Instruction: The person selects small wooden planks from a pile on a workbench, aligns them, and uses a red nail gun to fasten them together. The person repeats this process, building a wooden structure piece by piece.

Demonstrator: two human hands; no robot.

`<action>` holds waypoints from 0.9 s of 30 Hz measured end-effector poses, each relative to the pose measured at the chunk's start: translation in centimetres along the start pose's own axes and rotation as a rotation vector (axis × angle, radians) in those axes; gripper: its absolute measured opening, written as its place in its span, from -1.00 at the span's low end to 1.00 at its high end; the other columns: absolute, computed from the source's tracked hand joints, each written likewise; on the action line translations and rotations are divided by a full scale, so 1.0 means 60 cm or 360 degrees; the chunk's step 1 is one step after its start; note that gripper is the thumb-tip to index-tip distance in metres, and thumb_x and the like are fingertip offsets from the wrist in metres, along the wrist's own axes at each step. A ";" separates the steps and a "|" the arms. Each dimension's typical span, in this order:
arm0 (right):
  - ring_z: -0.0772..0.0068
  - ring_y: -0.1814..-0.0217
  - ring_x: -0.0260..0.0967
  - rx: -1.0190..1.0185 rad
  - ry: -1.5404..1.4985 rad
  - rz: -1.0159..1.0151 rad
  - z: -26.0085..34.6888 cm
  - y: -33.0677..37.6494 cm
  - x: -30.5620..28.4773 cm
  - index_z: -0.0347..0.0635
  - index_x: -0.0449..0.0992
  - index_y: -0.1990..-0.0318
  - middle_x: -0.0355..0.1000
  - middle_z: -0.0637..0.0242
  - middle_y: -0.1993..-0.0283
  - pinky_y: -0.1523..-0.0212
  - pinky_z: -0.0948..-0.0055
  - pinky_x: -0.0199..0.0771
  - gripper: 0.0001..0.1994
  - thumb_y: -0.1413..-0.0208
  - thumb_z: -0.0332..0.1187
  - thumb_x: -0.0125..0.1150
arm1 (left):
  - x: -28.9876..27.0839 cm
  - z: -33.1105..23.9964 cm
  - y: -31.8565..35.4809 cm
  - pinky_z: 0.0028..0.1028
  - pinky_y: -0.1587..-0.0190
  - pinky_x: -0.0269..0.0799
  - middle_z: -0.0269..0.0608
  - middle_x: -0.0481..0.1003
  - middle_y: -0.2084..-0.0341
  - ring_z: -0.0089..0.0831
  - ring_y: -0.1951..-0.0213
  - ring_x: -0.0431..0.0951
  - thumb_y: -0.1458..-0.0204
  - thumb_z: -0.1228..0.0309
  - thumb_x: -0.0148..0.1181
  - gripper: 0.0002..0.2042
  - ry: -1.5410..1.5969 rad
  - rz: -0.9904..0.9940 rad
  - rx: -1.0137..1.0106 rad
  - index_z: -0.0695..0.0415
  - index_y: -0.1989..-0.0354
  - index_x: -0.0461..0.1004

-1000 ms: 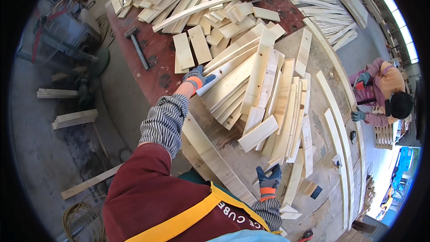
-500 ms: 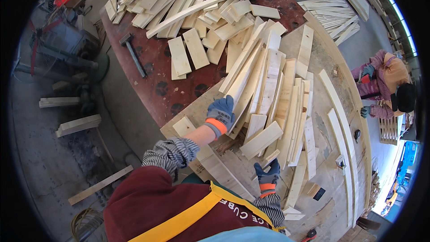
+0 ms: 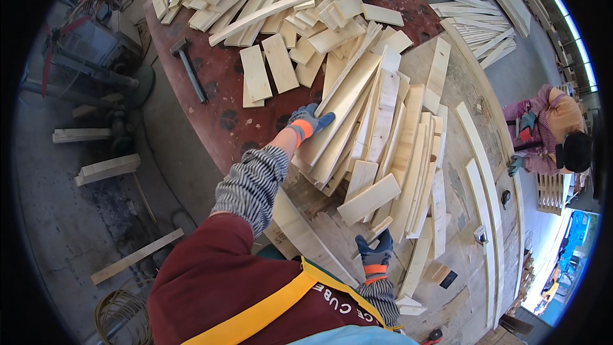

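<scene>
My left hand, in a blue-grey glove with an orange cuff, reaches out and lies palm-down on the left edge of a long pale board. The board tops a fanned pile of wooden slats. Its fingers are stretched out, not curled round the wood. Close to my body, my right hand wears the same kind of glove. It rests with fingers spread on the rough workbench, just below the near end of a short plank. It holds nothing.
A hammer lies on the dark red table top left of the pile. Short blocks and curved slats cover the far end. Another person crouches at the right. Loose timbers and coiled rope lie on the floor at left.
My left hand drew back toward me half a second ago and has now reached forward again onto the long board. The right hand has stayed in place near the bench's near edge.
</scene>
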State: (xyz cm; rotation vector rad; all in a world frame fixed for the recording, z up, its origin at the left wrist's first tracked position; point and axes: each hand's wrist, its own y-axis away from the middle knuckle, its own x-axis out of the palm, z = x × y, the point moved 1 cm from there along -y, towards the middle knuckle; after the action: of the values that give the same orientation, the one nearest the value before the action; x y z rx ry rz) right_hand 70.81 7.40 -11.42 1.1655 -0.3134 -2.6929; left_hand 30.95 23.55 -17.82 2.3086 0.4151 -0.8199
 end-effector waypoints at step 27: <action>0.05 0.00 0.40 0.0331 0.0017 -0.0054 -0.090 0.153 -0.012 -0.34 0.44 -0.03 0.46 0.05 0.04 -0.05 0.18 0.38 -0.21 0.39 -0.04 0.59 | 0.077 -0.011 -0.224 -0.34 0.37 0.45 -0.18 0.60 0.43 -0.37 0.45 0.55 -0.01 0.24 0.27 -0.70 0.0517 -0.0153 -0.0145 0.17 0.15 0.59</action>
State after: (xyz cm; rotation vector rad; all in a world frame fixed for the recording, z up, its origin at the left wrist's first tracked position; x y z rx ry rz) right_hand 76.09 -1.86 -12.04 1.2498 -0.5895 -2.7345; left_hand 28.31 34.35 -26.75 2.3542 0.6951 -0.4569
